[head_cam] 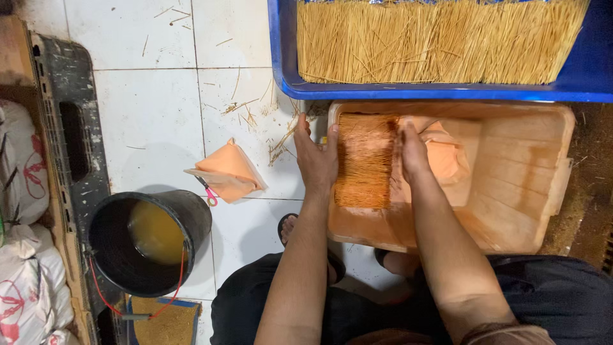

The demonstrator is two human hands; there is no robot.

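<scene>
A flat bundle of thin orange-dusted sticks [364, 160] lies in a shallow wooden tray [523, 179] coated with orange powder. My left hand [317, 156] presses flat against the bundle's left side. My right hand [412, 150] presses against its right side, fingers straight. An orange powder-covered lump [447, 156] sits in the tray just right of my right hand.
A blue crate [281, 57] holding rows of plain yellow sticks [434, 41] stands beyond the tray. A black bucket of yellowish liquid [150, 239] is at the left, near an orange paper packet [227, 169] and scissors with pink handles [207, 191]. White sacks [22, 255] line the left edge.
</scene>
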